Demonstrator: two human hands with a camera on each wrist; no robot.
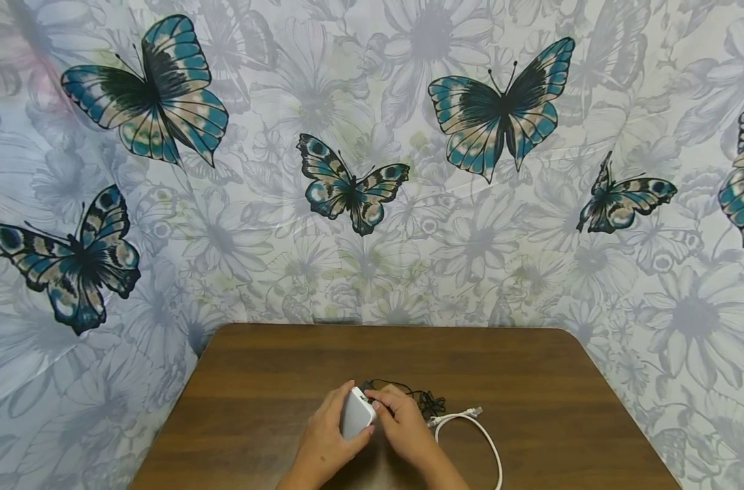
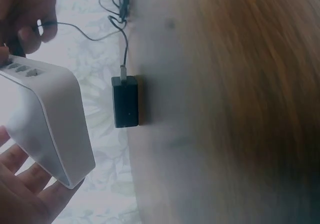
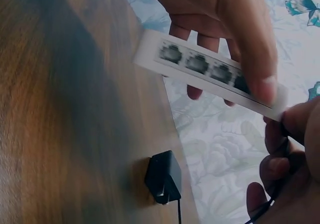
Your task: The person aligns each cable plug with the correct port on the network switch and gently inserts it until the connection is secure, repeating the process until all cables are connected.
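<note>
A white network switch (image 1: 354, 416) with a row of several ports on one narrow side is held up over the table. My left hand (image 1: 329, 435) grips it, its thumb lying along the port side (image 3: 200, 66) in the right wrist view. At the end of that side, my right hand (image 1: 405, 423) pinches a thin black power cable (image 3: 267, 204). Fingers hide the cable's tip, so I cannot tell whether it sits in the switch. The black power adapter (image 2: 125, 103) rests on the table beyond the hands, with a cable plugged into it.
On the brown wooden table (image 1: 255, 388), a bundle of black cable (image 1: 431, 403) lies just beyond my right hand. To the right curves a white network cable (image 1: 494, 449) with a clear plug. A butterfly-patterned cloth (image 1: 359, 272) hangs behind the table's far edge.
</note>
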